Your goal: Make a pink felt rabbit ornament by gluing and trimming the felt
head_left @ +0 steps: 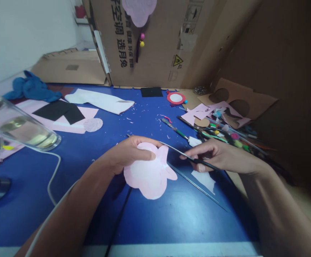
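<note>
Craft workspace, cardboard boxes [155,43], paper scraps [198,112]

the right hand [222,156] hides the scissors [177,151] handles, and the left edge crops the glass [29,130].

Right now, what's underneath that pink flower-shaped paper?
The blue table, with a black cable emerging below the pink paper. The left hand grips it, lower fingers covered; the right hand holds scissors beside it.

blue cloth [32,89], glass [24,126], cardboard box [155,43]
</note>
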`<state>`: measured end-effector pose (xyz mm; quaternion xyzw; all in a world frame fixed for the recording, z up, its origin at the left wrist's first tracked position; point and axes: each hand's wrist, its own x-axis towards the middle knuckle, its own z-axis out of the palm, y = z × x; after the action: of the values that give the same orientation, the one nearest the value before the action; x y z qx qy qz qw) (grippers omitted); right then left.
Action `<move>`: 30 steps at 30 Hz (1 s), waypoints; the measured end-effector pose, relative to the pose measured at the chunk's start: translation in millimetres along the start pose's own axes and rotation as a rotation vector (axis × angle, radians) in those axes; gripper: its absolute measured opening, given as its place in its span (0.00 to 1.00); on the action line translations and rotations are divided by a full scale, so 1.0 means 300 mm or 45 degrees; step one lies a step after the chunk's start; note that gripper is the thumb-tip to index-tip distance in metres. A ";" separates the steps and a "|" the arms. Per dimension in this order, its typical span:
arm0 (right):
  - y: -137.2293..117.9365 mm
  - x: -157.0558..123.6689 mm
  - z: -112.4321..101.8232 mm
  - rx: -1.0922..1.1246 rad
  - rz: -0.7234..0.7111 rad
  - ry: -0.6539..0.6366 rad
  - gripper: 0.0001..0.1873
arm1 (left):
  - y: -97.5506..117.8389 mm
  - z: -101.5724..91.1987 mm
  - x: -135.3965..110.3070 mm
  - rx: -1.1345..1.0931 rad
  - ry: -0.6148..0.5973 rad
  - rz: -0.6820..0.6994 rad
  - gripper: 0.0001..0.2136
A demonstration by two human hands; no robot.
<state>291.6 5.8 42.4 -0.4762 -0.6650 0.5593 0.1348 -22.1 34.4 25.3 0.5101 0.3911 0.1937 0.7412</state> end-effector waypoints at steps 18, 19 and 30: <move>0.011 -0.012 -0.009 -0.029 0.030 -0.042 0.28 | 0.021 0.013 -0.009 0.085 -0.053 -0.028 0.21; 0.012 -0.012 -0.010 -0.033 0.021 -0.046 0.28 | 0.021 0.013 -0.009 0.090 -0.053 -0.031 0.21; 0.016 -0.012 -0.011 -0.043 -0.001 -0.059 0.27 | 0.012 0.009 -0.006 0.092 -0.047 -0.041 0.21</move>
<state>298.2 4.6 40.6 -0.4651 -0.6775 0.5587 0.1115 -20.6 32.9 29.6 0.5336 0.3922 0.1582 0.7324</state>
